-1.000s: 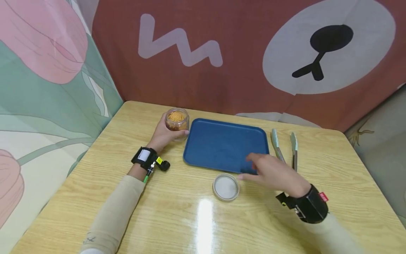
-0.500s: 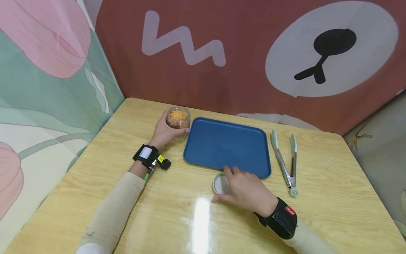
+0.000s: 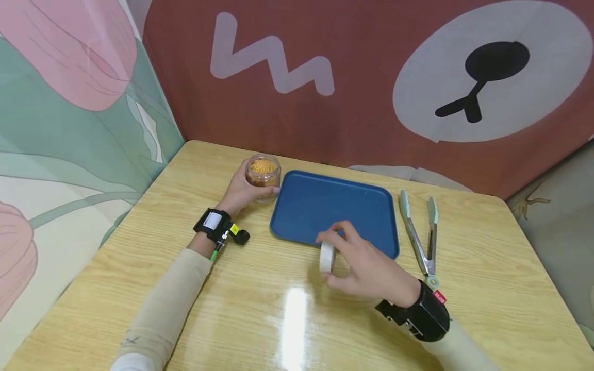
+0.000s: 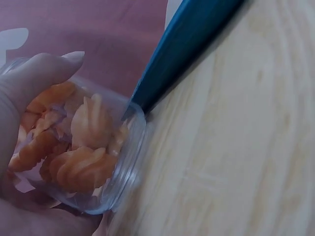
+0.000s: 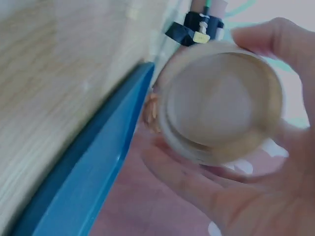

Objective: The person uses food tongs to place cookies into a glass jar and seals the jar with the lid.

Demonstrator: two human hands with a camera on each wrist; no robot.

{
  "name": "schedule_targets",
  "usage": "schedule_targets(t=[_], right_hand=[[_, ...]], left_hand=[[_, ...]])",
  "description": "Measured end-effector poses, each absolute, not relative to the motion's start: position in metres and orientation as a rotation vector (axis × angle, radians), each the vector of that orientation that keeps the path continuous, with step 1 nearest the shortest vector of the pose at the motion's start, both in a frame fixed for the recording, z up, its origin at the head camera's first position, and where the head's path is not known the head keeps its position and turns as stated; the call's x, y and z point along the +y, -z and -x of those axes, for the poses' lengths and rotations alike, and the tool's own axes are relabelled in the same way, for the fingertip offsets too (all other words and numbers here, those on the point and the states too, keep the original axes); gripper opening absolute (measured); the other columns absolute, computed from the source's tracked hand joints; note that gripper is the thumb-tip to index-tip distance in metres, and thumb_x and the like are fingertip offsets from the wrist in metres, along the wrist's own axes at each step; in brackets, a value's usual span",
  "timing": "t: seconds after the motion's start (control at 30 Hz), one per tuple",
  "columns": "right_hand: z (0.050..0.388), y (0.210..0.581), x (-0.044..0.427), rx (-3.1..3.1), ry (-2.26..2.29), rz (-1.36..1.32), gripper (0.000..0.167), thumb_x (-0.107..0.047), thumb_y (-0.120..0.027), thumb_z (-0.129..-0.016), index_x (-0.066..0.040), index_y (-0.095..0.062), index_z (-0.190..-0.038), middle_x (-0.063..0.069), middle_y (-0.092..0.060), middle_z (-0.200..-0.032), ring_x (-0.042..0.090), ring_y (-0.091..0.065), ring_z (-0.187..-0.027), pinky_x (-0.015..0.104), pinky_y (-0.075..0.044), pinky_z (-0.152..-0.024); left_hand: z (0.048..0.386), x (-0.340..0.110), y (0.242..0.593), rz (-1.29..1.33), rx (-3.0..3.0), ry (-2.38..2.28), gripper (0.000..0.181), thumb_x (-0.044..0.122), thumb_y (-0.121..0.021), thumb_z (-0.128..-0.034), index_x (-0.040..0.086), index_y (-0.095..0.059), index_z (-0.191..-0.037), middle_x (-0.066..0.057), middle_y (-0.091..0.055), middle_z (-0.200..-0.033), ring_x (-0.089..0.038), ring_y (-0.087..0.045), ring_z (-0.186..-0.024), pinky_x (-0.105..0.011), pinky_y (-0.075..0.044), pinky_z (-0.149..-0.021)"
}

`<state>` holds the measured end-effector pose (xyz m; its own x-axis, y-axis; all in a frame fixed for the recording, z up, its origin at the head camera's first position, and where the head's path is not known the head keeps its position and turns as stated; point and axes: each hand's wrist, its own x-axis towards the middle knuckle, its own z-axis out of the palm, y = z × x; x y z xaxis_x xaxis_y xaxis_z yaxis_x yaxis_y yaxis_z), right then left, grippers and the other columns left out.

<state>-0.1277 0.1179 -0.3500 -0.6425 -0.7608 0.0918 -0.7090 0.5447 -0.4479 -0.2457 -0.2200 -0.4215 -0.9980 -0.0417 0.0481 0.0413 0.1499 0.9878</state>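
Observation:
At the back left of the table, my left hand [image 3: 240, 191] grips a clear jar [image 3: 264, 179] with its thumb along the near side. Swirled orange-brown cookies [image 4: 83, 169] fill much of the jar, and its top is uncovered. In front of the blue tray, my right hand [image 3: 368, 265] pinches a round whitish jar lid [image 3: 327, 257] between thumb and fingers. The lid stands on edge, raised off the table; in the right wrist view its hollow inside [image 5: 211, 98] faces the camera, slightly blurred.
A blue rectangular tray [image 3: 334, 206] lies in the middle, just right of the jar. Spread metal tongs [image 3: 416, 240] with pale green tips lie to its right on the wooden table [image 3: 223, 309]. A printed cloth wall [image 3: 362, 103] stands behind.
My right hand moved left from over the tray's front edge to the lid, took hold of it and lifted it, tipping it on edge. The left hand stays around the jar.

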Motion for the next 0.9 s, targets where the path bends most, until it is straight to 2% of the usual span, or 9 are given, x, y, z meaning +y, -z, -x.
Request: schedule_targets(t=[0.07,0.13,0.2,0.27,0.4,0.5,0.63,0.77,0.9], right_hand=[[0.131,0.348,0.119,2.733,0.775,1.348,0.049,-0.028,-0.084,-0.087,-0.017,-0.055,-0.125,0.012,-0.052,-0.135,0.014,-0.062,-0.085,0.024,-0.054,-0.066],[0.135,0.347,0.121,2.799,0.826,1.408,0.045,-0.028,-0.087,-0.084,-0.015,-0.052,-0.11,0.013,-0.057,-0.134,0.022,-0.063,-0.104,0.033,-0.058,-0.077],[0.139,0.345,0.125,2.846,0.856,1.441,0.044,-0.03,-0.088,-0.084,-0.016,-0.049,-0.101,0.012,-0.061,-0.134,0.026,-0.058,-0.118,0.041,-0.057,-0.086],[0.144,0.342,0.13,2.866,0.876,1.448,0.044,-0.032,-0.088,-0.085,-0.018,-0.049,-0.098,0.011,-0.062,-0.136,0.028,-0.052,-0.124,0.048,-0.053,-0.09],[0.151,0.333,0.142,2.91,0.879,1.403,0.044,-0.029,-0.088,-0.084,-0.017,-0.055,-0.11,0.012,-0.058,-0.141,0.029,-0.048,-0.129,0.051,-0.054,-0.089],[0.155,0.319,0.15,2.941,0.877,1.337,0.061,-0.022,-0.088,-0.082,-0.012,-0.055,-0.131,0.013,-0.054,-0.144,0.029,-0.051,-0.128,0.05,-0.057,-0.086],[0.165,0.294,0.156,2.954,0.872,1.292,0.086,-0.016,-0.089,-0.08,-0.008,-0.042,-0.152,0.014,-0.053,-0.144,0.027,-0.055,-0.123,0.052,-0.058,-0.089],[0.177,0.267,0.157,2.914,0.816,1.343,0.099,-0.014,-0.09,-0.078,-0.014,-0.036,-0.161,0.014,-0.053,-0.144,0.027,-0.055,-0.121,0.056,-0.058,-0.091],[0.184,0.25,0.156,2.849,0.698,1.441,0.098,-0.018,-0.091,-0.078,-0.019,-0.039,-0.161,0.011,-0.052,-0.143,0.022,-0.053,-0.119,0.051,-0.059,-0.086]], left_hand=[[0.245,-0.22,0.421,-0.013,-2.323,2.01,0.102,0.017,-0.097,-0.0754,0.023,-0.037,-0.158,-0.01,-0.05,-0.154,-0.026,-0.049,-0.145,-0.047,-0.043,-0.121],[0.245,-0.221,0.42,-0.025,-2.317,2.012,0.101,0.016,-0.097,-0.0746,0.023,-0.039,-0.157,-0.009,-0.051,-0.153,-0.025,-0.049,-0.144,-0.047,-0.042,-0.121],[0.244,-0.22,0.418,-0.028,-2.319,2.008,0.102,0.017,-0.097,-0.0742,0.023,-0.039,-0.157,-0.008,-0.051,-0.153,-0.025,-0.049,-0.144,-0.047,-0.042,-0.121],[0.243,-0.217,0.413,-0.018,-2.329,1.991,0.103,0.02,-0.098,-0.074,0.024,-0.038,-0.158,-0.007,-0.051,-0.153,-0.025,-0.049,-0.144,-0.048,-0.043,-0.121],[0.241,-0.209,0.397,0.07,-2.341,1.967,0.104,0.024,-0.098,-0.0737,0.024,-0.038,-0.158,-0.005,-0.052,-0.152,-0.024,-0.051,-0.142,-0.048,-0.046,-0.118],[0.237,-0.199,0.385,0.183,-2.356,1.953,0.103,0.024,-0.098,-0.0734,0.025,-0.039,-0.158,-0.003,-0.052,-0.152,-0.023,-0.052,-0.14,-0.048,-0.049,-0.116],[0.23,-0.183,0.369,0.375,-2.388,1.936,0.1,0.022,-0.099,-0.0719,0.024,-0.043,-0.155,-0.003,-0.057,-0.146,-0.021,-0.055,-0.135,-0.047,-0.05,-0.113],[0.22,-0.164,0.358,0.567,-2.409,1.928,0.096,0.021,-0.1,-0.0697,0.025,-0.049,-0.151,-0.001,-0.062,-0.138,-0.02,-0.061,-0.126,-0.045,-0.055,-0.106],[0.203,-0.142,0.354,0.742,-2.461,1.908,0.095,0.026,-0.1,-0.0693,0.027,-0.05,-0.15,0.003,-0.063,-0.136,-0.017,-0.062,-0.124,-0.041,-0.058,-0.102]])
